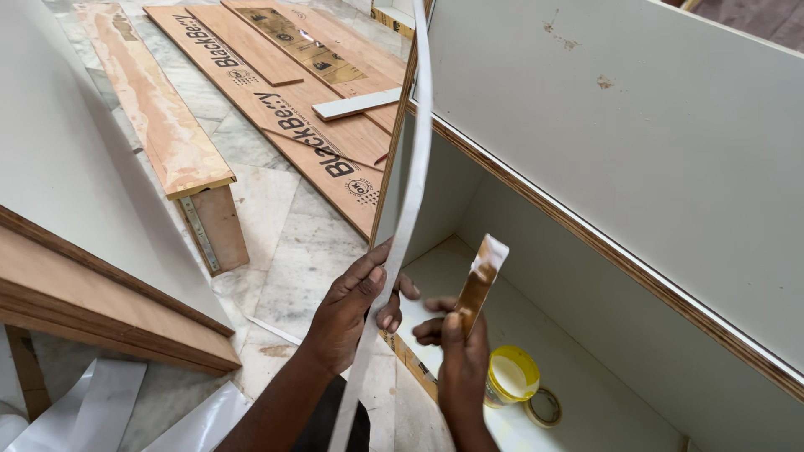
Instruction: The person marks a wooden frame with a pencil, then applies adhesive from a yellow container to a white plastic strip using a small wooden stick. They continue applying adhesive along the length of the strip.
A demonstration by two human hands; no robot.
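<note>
We see a white cabinet (636,151) lying open, its raw plywood edge (586,238) bare along the long side, no band on it as far as we can tell. Plywood boards (276,100) lie well apart on the marble floor (293,243); white strips (92,410) lie bottom left. A long white edge band (410,167) runs up from the bottom of the view past the cabinet's corner. Left hand (356,314) holds it, fingers wrapped narrow round the strip, near the cabinet's front edge. Right hand (461,360) grips a small spreader (479,280), fingers closed on it, its brown-smeared tip just beside the band. Inside the cabinet a yellow glue tin (512,377) stands open, a tape roll (544,408) touching or just beside it. Our judgement: gluing is in hand, the band not yet stuck down, the bare edge left to cover. We cannot tell how much of the band carries glue.
</note>
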